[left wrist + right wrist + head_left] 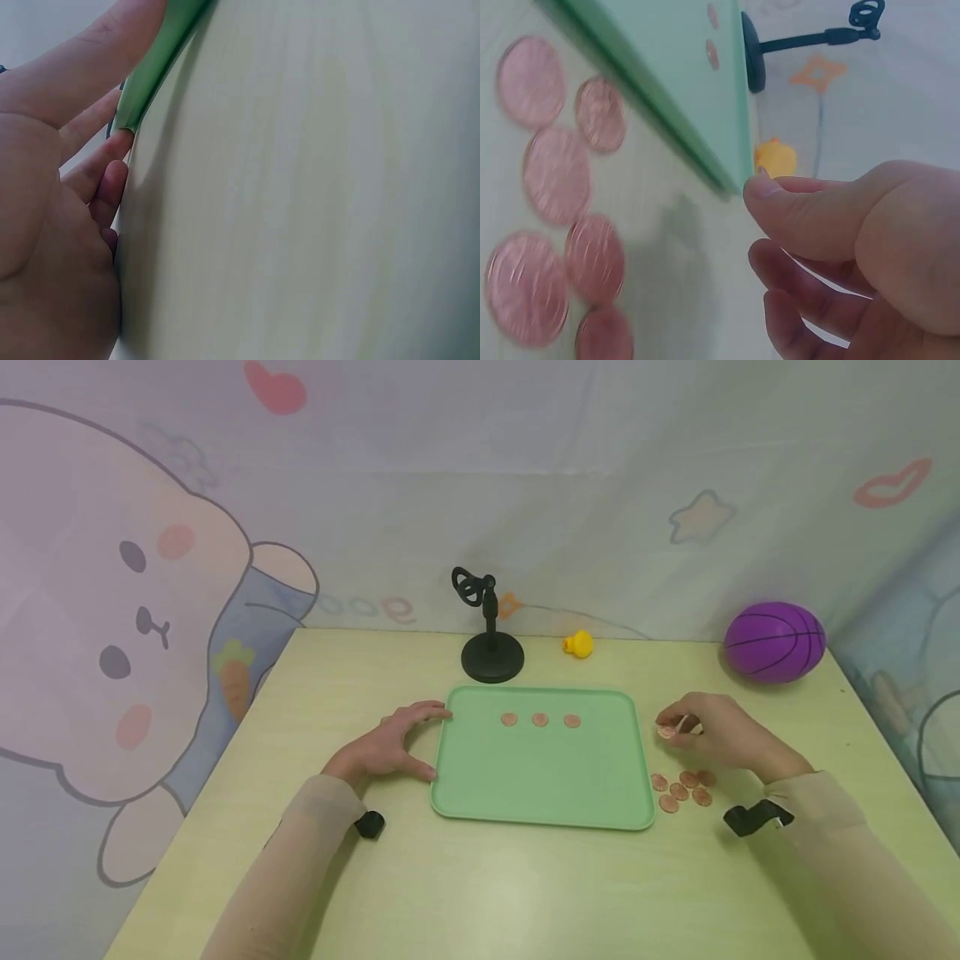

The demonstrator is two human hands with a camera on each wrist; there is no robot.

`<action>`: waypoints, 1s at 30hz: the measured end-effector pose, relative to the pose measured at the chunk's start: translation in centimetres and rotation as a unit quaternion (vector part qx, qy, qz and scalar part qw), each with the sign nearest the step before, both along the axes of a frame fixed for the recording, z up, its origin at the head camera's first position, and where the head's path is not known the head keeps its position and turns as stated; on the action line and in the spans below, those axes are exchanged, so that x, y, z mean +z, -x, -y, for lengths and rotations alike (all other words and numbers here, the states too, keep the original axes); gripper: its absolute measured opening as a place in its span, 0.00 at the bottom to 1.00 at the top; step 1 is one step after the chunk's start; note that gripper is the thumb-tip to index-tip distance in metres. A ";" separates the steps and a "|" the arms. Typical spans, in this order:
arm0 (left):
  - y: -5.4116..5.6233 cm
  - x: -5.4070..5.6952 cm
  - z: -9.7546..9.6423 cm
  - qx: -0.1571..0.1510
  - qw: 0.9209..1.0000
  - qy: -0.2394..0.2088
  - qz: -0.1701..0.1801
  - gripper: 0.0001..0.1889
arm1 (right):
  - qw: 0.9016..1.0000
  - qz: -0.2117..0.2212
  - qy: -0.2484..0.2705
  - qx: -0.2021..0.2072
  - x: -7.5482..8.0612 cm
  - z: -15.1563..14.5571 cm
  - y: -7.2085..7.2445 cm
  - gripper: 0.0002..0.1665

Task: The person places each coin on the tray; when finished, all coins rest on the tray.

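A light green tray [540, 777] lies on the table, with three copper coins [540, 720] spaced in a row near its far edge. My left hand [390, 745] is at the tray's left side, thumb and fingers spread and touching the rim. Just beyond the right rim, my right hand [708, 731] pinches a copper coin [666, 732] between thumb and fingers, above the table. In the right wrist view the thumb and fingers hide most of that coin. Several loose coins [678, 792] lie close together beside the tray's near right corner, below my right hand.
Behind the tray stands a black holder [492, 657] on a round base. A small yellow toy [579, 644] sits to its right. A purple ball [775, 643] rests at the table's far right corner, and a printed cloth [420, 510] hangs behind the table.
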State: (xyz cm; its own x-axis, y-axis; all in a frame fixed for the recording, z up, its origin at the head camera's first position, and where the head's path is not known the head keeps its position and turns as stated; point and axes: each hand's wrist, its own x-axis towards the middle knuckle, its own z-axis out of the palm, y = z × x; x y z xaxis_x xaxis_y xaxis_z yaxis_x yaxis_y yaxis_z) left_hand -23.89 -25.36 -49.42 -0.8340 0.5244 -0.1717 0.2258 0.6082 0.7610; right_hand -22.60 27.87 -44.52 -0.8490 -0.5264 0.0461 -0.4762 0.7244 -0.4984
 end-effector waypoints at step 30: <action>0.0 -0.2 0.1 -0.009 1.000 0.007 -0.014 0.50 | 0.995 0.010 0.041 0.096 0.5 12.9 1.9 0.08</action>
State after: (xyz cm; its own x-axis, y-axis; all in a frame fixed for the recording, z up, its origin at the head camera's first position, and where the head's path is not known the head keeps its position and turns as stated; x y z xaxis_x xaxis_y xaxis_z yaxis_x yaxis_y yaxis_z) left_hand -23.84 -25.41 -49.59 -0.8284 0.5378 -0.1566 0.2577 0.6141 0.7460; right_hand -24.54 15.02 -44.04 -0.7349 -0.6735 0.0794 -0.5904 0.5778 -0.5635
